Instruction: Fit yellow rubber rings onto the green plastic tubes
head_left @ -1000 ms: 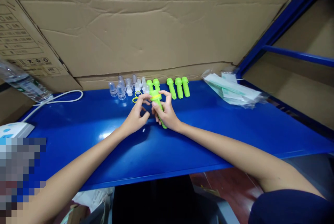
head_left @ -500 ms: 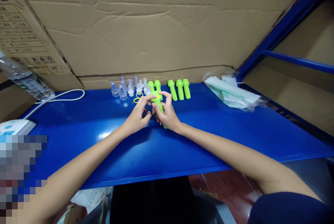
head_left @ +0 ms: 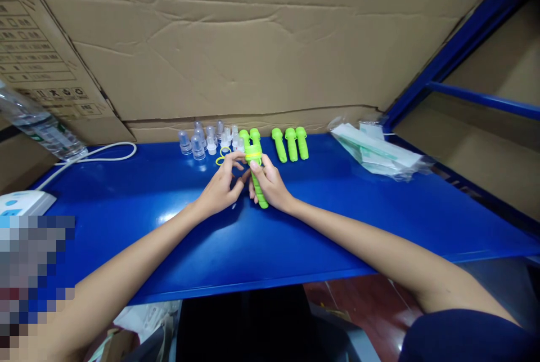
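the green plastic piece (head_left: 257, 183) sits in the right hand (head_left: 272, 186), whose fingers are wrapped round its ribbed shaft with the thumb pressed on the front. the piece runs from its foot at 6 o'clock to its head at 12, tipped slightly toward 11. a thin yellow ring (head_left: 253, 156) circles the neck just under the head. the left hand (head_left: 220, 188) is just beside it at 9 o'clock, fingers half curled, forefinger tip up by the ring and thumb tip near the shaft. whether it pinches anything i cannot tell. both hands hover low over the blue table (head_left: 337, 210).

a loose yellow ring (head_left: 221, 158) lies on the table at 11 o'clock of the left hand. at 12 o'clock stand the clear caps (head_left: 198, 143), and three more green pieces (head_left: 290, 143) lie at 1 o'clock of the right hand. clear plastic bags (head_left: 375, 151) lie at 2 o'clock.

the printed cardboard box (head_left: 37, 52) at 10 o'clock carries rows of text and handling symbols, too small to read. the label on the water bottle (head_left: 40, 125) beside it is also unreadable.

half a second ago both hands had fingertips up at the head, working the ring there. now the ring is seated round the neck, the right thumb has dropped to the shaft, and the piece stands straighter.
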The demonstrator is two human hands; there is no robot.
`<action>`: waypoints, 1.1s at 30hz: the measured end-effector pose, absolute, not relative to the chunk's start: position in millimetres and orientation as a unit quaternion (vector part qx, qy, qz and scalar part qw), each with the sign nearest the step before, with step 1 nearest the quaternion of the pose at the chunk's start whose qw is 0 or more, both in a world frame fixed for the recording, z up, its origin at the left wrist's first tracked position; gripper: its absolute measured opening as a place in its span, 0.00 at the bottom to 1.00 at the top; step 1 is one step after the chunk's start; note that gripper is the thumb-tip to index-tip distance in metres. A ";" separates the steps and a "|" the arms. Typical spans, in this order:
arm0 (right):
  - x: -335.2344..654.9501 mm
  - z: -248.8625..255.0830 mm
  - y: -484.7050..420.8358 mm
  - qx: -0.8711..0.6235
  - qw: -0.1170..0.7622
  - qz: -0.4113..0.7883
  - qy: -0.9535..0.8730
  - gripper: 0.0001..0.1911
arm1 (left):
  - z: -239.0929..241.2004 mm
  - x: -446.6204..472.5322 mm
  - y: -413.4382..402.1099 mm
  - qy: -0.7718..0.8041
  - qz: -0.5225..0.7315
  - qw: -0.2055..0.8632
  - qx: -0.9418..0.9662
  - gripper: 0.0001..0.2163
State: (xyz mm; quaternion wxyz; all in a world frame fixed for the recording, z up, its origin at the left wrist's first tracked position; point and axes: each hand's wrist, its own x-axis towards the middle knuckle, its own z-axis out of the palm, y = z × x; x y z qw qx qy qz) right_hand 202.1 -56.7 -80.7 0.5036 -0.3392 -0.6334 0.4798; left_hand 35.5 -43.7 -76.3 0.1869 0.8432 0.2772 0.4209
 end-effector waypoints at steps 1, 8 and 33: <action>201.9 -80.6 -56.5 -0.336 0.503 0.483 -0.633 0.23 | -76.9 35.7 -43.4 0.281 0.424 0.192 0.839 0.25; 200.9 -82.1 -54.5 -0.330 0.512 0.486 -0.626 0.22 | -71.7 35.1 -43.8 0.276 0.431 0.202 0.835 0.23; 201.9 -81.5 -57.1 -0.357 0.500 0.458 -0.642 0.25 | -67.5 37.4 -48.9 0.256 0.409 0.254 0.838 0.27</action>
